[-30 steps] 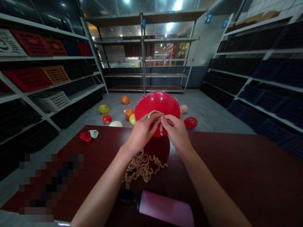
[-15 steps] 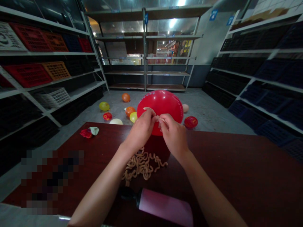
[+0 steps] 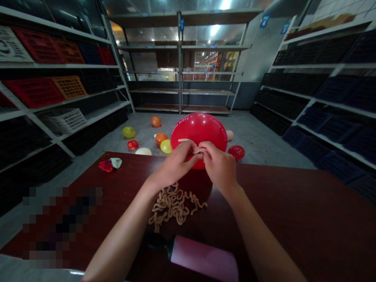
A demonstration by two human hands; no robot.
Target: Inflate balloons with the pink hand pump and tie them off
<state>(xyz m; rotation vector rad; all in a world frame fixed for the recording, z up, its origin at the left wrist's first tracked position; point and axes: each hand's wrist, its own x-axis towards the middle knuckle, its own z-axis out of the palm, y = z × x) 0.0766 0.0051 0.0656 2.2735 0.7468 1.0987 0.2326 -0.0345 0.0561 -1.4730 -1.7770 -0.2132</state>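
A large inflated red balloon [image 3: 201, 129] with white "hello kitty" lettering is in front of me, over the table's far edge. At its near side my left hand [image 3: 183, 154] and my right hand [image 3: 219, 162] meet, fingers closed in a pinch. Between the fingertips runs a thin pale string [image 3: 200, 150], and a pale end sticks out past my left fingers. The balloon's neck is hidden behind my hands. Below them lies a heap of tan curly cords [image 3: 173, 203]. Closer to me rests a pink hand pump [image 3: 204, 256] with a black end.
The dark red table [image 3: 282, 211] spreads to both sides. Uninflated balloons [image 3: 110, 164] lie at its far left corner. Several small balloons, among them an orange one [image 3: 156, 121] and a red one [image 3: 236, 152], lie on the floor. Shelves with crates [image 3: 35, 92] line the sides.
My fingers have shifted slightly, with the left thumb now stretched toward the right fingertips. The red balloon stays in almost the same place.
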